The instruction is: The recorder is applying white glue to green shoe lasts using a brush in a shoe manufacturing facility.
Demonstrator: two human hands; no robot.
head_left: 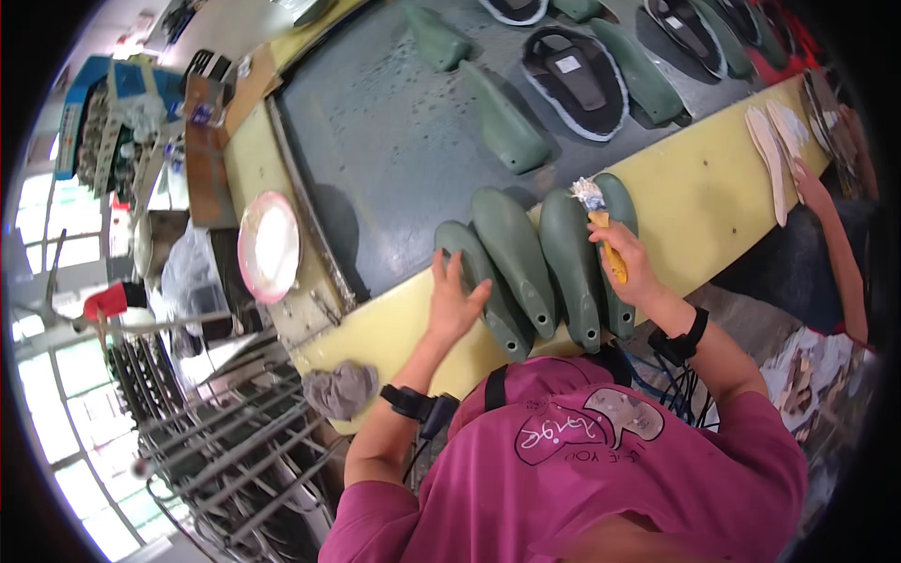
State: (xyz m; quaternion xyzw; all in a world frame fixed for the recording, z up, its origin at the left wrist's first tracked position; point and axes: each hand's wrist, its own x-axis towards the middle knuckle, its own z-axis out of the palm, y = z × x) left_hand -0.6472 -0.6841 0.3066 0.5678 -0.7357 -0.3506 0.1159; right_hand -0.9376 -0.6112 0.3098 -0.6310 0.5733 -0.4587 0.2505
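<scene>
Several green shoe lasts [510, 239] lie side by side on the yellow table edge in front of me, their holed ends pointing toward my body. My left hand [454, 302] rests with fingers apart at the side of the leftmost last [502, 324]. In my right hand [627, 263] is a paintbrush [601, 220] with a yellow handle. White stuff coats its bristles, which are over the two right-hand lasts; whether they touch is unclear.
A pink-rimmed bowl [242, 249] of white paste stands at left, near a grey cloth [340, 389]. Beyond, a grey conveyor surface [375, 150] carries more lasts and dark shoe uppers [574, 83]. At right, another person's hand [813, 188] is beside pale insoles [771, 159]. Metal racks [235, 460] stand lower left.
</scene>
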